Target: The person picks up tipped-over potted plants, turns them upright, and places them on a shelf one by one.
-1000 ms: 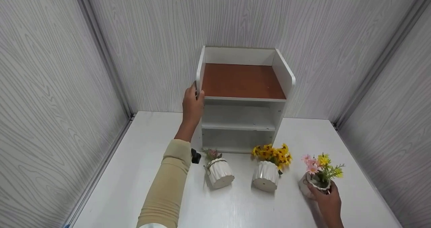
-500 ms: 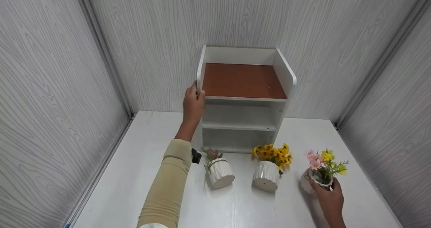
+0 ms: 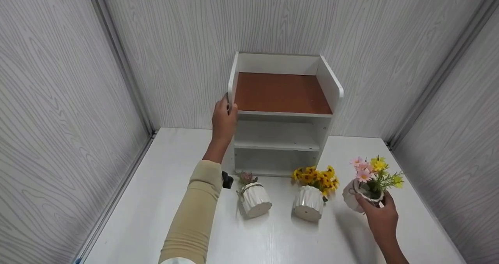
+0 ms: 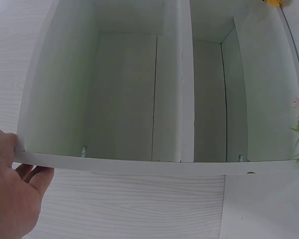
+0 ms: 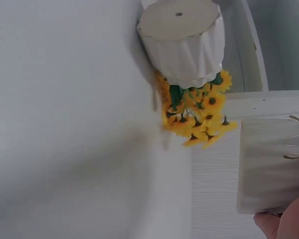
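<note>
My left hand (image 3: 224, 119) grips the left side panel of a white shelf unit (image 3: 277, 147) with a brown top board. In the left wrist view the fingers of that hand (image 4: 15, 184) wrap the panel's edge, beside two bare compartments. My right hand (image 3: 381, 215) holds a white flowerpot (image 3: 353, 197) by its rim; pink and yellow flowers (image 3: 370, 172) stick out of it. The pot is tilted, with its shadow apart from it on the table. In the right wrist view the held flowerpot (image 5: 271, 167) shows a twine tie, and flowers are out of sight.
Two more white flowerpots lie on their sides before the shelf: one with dusky pink flowers (image 3: 246, 178), one with yellow flowers (image 3: 317, 178). They rest on the white table (image 3: 280, 240). Grey wood-grain panels (image 3: 187, 41) enclose the back and both sides.
My right hand has raised the flowerpot of pink and yellow flowers and carried it further from me; its shadow has separated. The left hand stays on the shelf panel.
</note>
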A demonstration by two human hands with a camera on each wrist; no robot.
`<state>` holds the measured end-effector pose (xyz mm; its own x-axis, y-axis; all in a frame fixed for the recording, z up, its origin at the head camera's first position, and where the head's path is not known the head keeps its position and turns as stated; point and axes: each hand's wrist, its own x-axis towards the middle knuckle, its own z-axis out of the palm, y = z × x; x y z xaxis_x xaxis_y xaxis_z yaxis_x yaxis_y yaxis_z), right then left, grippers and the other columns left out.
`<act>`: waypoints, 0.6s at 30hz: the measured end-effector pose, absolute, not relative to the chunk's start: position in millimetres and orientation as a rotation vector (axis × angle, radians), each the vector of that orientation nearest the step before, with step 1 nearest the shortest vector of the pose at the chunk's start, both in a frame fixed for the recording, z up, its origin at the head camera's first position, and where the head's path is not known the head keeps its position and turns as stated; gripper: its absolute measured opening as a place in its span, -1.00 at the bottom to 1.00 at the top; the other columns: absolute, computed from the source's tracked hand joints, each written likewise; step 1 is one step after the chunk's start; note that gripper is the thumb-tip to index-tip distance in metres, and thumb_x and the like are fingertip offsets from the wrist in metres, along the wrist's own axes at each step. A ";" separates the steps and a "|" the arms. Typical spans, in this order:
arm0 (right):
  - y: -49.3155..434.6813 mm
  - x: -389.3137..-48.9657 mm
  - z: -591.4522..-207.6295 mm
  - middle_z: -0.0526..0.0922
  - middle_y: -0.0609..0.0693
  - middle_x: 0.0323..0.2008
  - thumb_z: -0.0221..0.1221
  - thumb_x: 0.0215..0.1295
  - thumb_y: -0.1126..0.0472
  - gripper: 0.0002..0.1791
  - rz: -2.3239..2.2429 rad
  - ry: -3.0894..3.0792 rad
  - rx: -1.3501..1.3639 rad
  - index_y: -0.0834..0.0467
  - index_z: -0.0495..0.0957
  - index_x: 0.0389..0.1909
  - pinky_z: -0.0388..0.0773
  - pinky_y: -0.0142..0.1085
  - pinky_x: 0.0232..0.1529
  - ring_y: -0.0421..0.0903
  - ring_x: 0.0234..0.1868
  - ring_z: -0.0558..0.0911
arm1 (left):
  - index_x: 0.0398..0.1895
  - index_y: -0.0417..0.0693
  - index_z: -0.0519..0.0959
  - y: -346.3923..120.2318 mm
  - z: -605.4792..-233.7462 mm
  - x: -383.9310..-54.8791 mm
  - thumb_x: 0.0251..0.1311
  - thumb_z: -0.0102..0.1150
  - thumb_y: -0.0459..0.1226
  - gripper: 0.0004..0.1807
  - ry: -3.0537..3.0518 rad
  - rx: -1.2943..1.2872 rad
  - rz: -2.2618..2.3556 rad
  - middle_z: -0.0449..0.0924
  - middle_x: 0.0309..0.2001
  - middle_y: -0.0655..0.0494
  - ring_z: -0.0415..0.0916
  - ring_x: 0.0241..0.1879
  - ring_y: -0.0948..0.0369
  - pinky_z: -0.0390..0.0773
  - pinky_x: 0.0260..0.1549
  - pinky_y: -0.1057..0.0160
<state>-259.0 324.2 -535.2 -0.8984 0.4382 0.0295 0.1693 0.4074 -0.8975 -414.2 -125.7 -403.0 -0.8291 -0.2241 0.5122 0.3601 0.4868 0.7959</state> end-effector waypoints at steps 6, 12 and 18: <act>308.5 -259.3 -502.1 0.18 0.18 0.52 0.37 0.15 -0.27 0.16 1.553 -2.387 -0.402 0.13 0.00 0.60 0.40 0.01 0.35 0.13 0.50 0.28 | 0.52 -0.14 0.23 -124.4 -402.1 -413.9 0.56 -0.08 -0.14 -0.44 -2.172 -0.119 -1.332 0.43 0.25 -0.11 0.44 0.31 0.04 0.53 0.22 0.07; 292.2 -259.9 -474.9 0.34 0.10 0.42 0.39 0.19 -0.17 -0.01 1.497 -2.353 -0.222 0.09 0.16 0.54 0.54 -0.33 0.20 0.05 0.40 0.42 | 0.51 -0.15 0.25 -122.3 -401.2 -415.3 0.55 -0.07 -0.16 -0.45 -2.165 -0.117 -1.338 0.45 0.24 -0.11 0.44 0.30 0.03 0.53 0.22 0.05; 276.6 -266.1 -447.8 0.37 0.11 0.39 0.42 0.20 -0.05 -0.07 1.464 -2.299 -0.080 0.10 0.21 0.51 0.55 -0.24 0.22 0.07 0.37 0.45 | 0.52 -0.16 0.23 -120.0 -402.8 -415.9 0.55 -0.07 -0.14 -0.43 -2.181 -0.113 -1.321 0.45 0.23 -0.12 0.46 0.27 0.04 0.54 0.19 0.05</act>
